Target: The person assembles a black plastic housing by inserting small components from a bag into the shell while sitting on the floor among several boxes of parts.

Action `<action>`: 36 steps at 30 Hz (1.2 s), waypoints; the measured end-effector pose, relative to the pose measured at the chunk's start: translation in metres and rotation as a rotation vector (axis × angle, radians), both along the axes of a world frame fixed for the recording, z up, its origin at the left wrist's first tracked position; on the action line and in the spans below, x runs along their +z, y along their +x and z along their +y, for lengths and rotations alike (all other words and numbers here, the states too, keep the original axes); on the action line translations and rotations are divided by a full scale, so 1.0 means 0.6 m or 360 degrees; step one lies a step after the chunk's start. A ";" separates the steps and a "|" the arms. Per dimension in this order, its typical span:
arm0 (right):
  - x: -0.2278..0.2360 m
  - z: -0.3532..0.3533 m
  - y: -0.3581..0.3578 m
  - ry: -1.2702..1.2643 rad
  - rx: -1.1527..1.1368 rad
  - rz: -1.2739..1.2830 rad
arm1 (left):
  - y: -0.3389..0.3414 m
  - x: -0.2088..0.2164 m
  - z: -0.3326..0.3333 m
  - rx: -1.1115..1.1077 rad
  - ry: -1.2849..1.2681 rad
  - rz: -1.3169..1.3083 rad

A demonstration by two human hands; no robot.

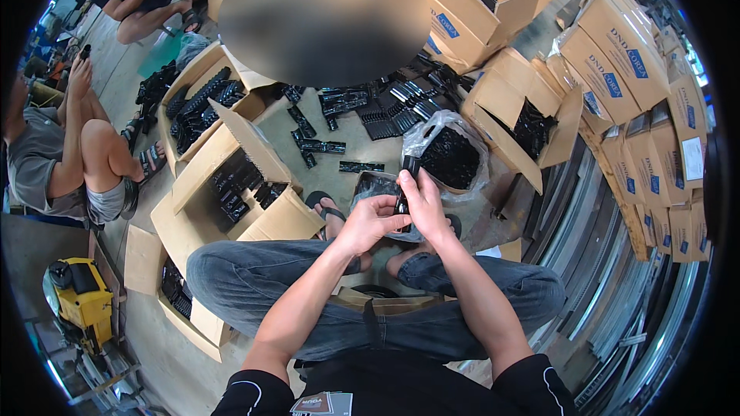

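Pinched one slim black part (pixel 401 205) at its near end with the left hand (pixel 373 223) and gripped it farther out with the right hand (pixel 425 206). Held it lengthwise between both hands, pointing away from the body, near one clear bag (pixel 443 119) full of black pieces. Counted around it at least five open cartons (pixel 196 219), at least four loose black strips (pixel 362 166) on the floor (pixel 320 181), one yellow machine (pixel 85 312) and two co-workers (pixel 46 158) at left.

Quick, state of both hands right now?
Left hand: closed, holding the lower part of a black piece.
Right hand: closed, holding the same black piece higher up.
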State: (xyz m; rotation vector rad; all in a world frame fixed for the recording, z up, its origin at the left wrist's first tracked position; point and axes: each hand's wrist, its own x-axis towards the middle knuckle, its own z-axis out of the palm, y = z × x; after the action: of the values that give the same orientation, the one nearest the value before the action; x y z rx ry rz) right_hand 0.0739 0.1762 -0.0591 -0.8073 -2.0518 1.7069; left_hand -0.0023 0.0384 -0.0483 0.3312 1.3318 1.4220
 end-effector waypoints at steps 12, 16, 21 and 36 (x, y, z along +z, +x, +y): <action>-0.004 0.005 0.003 -0.0348 0.0010 0.0226 | 0.003 0.010 0.007 -0.0015 0.0073 -0.0041; -0.005 0.007 0.005 -0.0326 0.0032 0.0265 | 0.001 0.009 0.008 -0.0035 0.0080 -0.0048; -0.003 0.004 0.006 -0.0322 0.0017 0.0233 | -0.003 0.014 0.008 -0.0059 0.0013 -0.0060; -0.092 0.095 -0.010 -0.0394 -0.0331 0.0007 | -0.009 0.005 -0.001 -0.0047 -0.0050 -0.0133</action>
State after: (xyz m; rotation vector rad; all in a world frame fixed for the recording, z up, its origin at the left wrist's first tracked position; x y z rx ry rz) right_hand 0.0677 0.2329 -0.1141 -1.0519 -1.7052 1.8611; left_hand -0.0076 0.0375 -0.0453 0.2668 1.2754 1.3745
